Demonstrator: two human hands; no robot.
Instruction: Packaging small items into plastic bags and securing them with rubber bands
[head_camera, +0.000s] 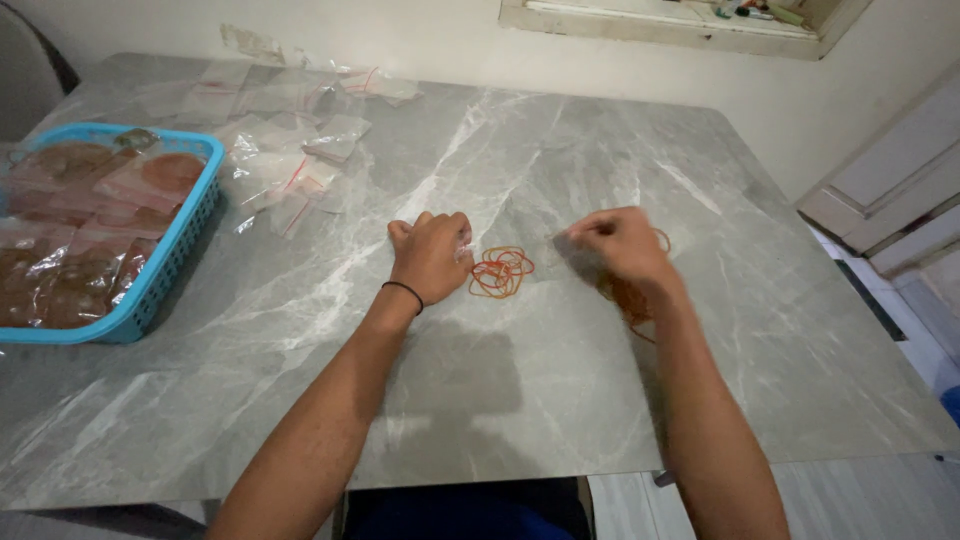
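Both forearms reach forward side by side, bare to the elbow. The left hand (432, 252) is curled into a loose fist, knuckles up, with a thin dark band around its wrist. The right hand (622, 243) is blurred, its fingers bunched and closed, pointing left.

On the table (560, 400), a pile of rubber bands (501, 272) is lying at centre between the left hand (432, 255) at nine o'clock and the right hand (620, 243) at three, with small bags (290, 165) and a basket (170, 260) sitting toward ten o'clock.
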